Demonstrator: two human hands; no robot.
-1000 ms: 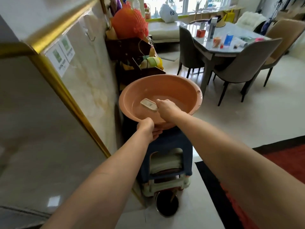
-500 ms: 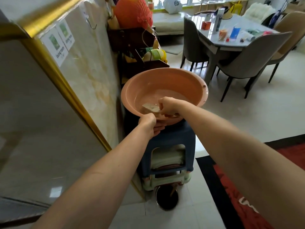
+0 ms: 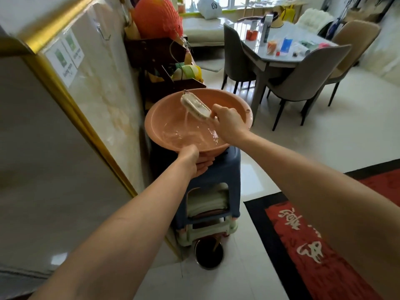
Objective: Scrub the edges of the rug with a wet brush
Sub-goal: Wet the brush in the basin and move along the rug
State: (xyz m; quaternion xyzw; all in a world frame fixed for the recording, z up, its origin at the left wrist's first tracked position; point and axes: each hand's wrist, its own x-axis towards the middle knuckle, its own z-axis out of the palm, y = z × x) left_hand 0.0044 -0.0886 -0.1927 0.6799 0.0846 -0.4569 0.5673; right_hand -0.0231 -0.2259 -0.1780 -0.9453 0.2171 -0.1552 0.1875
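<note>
A salmon-pink plastic basin (image 3: 160, 118) holding water rests on stacked stools (image 3: 218, 169). My left hand (image 3: 192, 161) grips the basin's near rim. My right hand (image 3: 227, 124) holds a pale scrub brush (image 3: 194, 105) by its handle, lifted above the water with its bristles facing down and left. Water streams off the brush into the basin. The rug (image 3: 307, 252) lies at the lower right: red with white characters and a black border, partly hidden by my right forearm.
A marble wall with gold trim (image 3: 71, 105) runs along the left. Dark shelves (image 3: 155, 59) with clutter stand behind the basin. A dining table (image 3: 287, 53) with grey chairs (image 3: 303, 83) stands at the back right. A dark round container (image 3: 208, 254) sits on the floor below the stools.
My right hand has lifted the brush out of the water, and it now drips over the basin. My left hand keeps its grip on the rim.
</note>
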